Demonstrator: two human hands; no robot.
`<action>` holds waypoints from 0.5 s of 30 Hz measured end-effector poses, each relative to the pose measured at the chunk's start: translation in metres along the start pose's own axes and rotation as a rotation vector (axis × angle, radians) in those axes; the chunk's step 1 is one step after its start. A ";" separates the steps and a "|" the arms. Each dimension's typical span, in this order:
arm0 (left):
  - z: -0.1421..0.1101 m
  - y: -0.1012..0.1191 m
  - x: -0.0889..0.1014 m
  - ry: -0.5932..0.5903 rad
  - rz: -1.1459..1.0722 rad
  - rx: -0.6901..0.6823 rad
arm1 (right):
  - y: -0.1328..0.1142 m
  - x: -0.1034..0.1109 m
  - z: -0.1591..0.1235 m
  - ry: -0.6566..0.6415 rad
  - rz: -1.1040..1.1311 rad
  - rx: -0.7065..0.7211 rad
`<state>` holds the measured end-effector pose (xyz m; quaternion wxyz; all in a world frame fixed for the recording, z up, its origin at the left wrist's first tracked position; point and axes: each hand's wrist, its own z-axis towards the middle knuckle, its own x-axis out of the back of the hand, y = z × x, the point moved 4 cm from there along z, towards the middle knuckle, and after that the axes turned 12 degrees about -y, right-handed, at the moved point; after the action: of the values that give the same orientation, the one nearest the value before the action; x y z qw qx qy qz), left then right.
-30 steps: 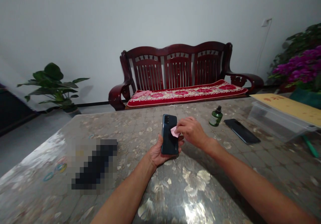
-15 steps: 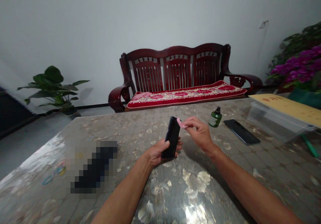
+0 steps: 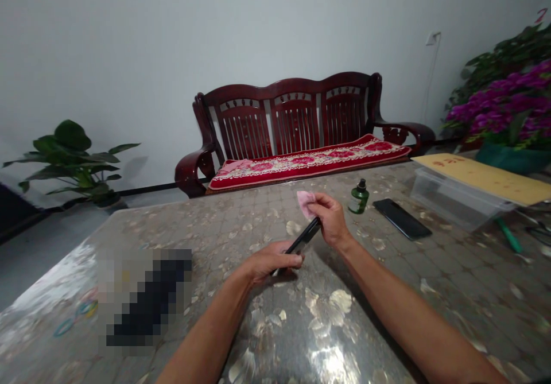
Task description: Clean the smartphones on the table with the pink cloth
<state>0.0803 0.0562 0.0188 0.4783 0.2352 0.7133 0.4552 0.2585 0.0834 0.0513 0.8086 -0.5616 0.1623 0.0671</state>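
Note:
A black smartphone (image 3: 303, 236) is turned nearly edge-on above the table, its lower end in the grip of my left hand (image 3: 273, 260). My right hand (image 3: 329, 214) pinches a small pink cloth (image 3: 305, 202) between thumb and fingers. Its lower fingers are at the phone's upper end; whether they also grip it I cannot tell. Beyond my right hand stands a small dark green bottle (image 3: 359, 198) with a black pump top. A second dark phone (image 3: 402, 218) lies flat to the right of the bottle.
The patterned table (image 3: 198, 315) has a clear plastic box (image 3: 458, 200) at right with a yellow sheet (image 3: 486, 177) on top. A green-handled tool (image 3: 509, 236) lies near it. Coloured bands (image 3: 77, 315) and a blurred-out dark object (image 3: 148, 303) lie at left. A wooden bench (image 3: 293, 114) stands behind.
The phone has turned from showing its broad face to nearly edge-on and leans right. My right hand has come down to its upper end with the cloth. The view has shifted slightly right.

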 end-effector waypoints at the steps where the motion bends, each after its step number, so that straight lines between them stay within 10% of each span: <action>1: 0.000 0.002 -0.001 -0.004 0.071 0.015 | 0.002 0.000 -0.003 -0.004 -0.019 -0.018; 15: 0.005 0.011 0.015 0.098 0.361 0.153 | 0.044 0.003 -0.027 0.217 -0.093 -0.084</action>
<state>0.0769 0.0756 0.0210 0.3345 0.3726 0.7144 0.4888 0.2437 0.0738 0.0028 0.7642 -0.6059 0.2195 -0.0250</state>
